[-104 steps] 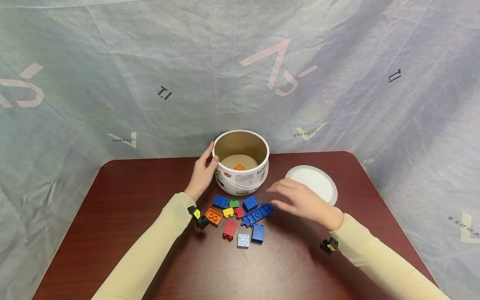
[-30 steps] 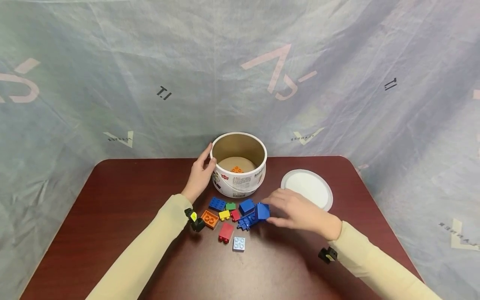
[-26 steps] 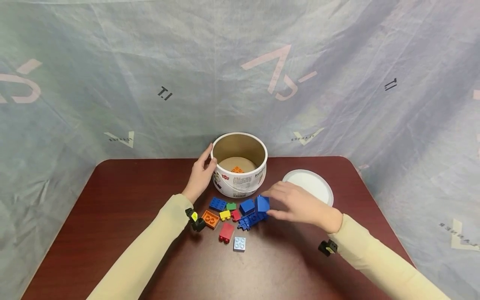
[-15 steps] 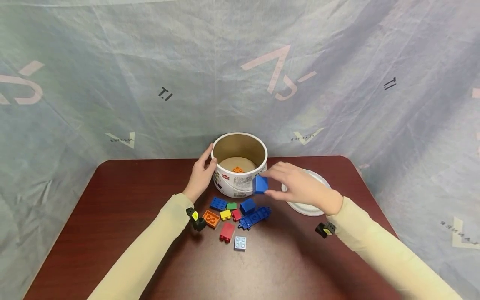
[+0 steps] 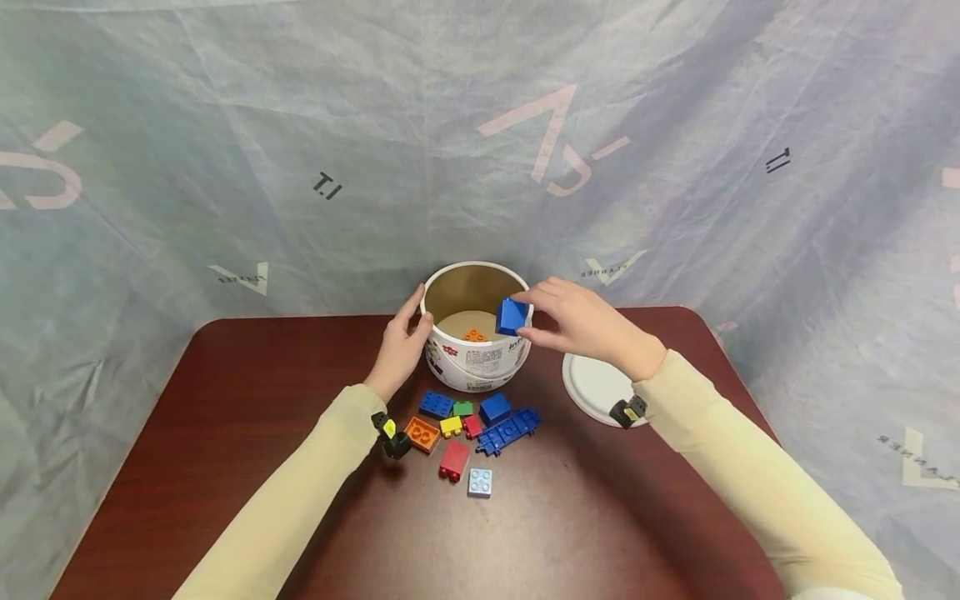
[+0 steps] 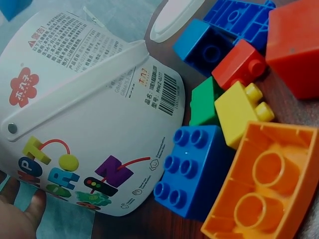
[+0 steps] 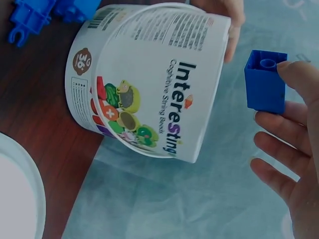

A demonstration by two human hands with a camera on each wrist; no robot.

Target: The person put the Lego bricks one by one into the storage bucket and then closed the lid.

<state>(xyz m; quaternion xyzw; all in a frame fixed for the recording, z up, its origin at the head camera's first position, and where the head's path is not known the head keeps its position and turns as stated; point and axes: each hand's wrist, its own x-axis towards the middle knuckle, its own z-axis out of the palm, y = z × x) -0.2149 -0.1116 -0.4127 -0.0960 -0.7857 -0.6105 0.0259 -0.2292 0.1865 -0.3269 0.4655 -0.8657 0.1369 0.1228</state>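
Note:
Pinched between my right hand's thumb and fingers (image 5: 581, 321) is a blue toy brick (image 5: 512, 317), its hollow underside visible in the right wrist view. In the head view the brick overlaps the right rim of the white bucket (image 5: 480, 364). My left hand (image 5: 399, 346) rests against the bucket's left side, fingers spread along the outer wall near the rim. An orange brick (image 5: 474, 336) lies inside the bucket on its floor. In front of the bucket lie a blue six-stud brick (image 6: 192, 172), an orange brick with its hollow side up (image 6: 266, 179) and a yellow brick (image 6: 240, 112).
Also on the table are a green brick (image 5: 462, 408), a small red brick (image 5: 472, 427), a larger red brick (image 5: 453, 461), a pale blue brick (image 5: 480, 482), another blue brick (image 5: 495, 409) and a long blue piece (image 5: 509, 431). A white lid (image 5: 592, 383) lies right of the bucket.
My right hand has picked up the blue brick from near the long blue piece and raised it up and leftward to the bucket's rim. My left hand has stayed at the bucket.

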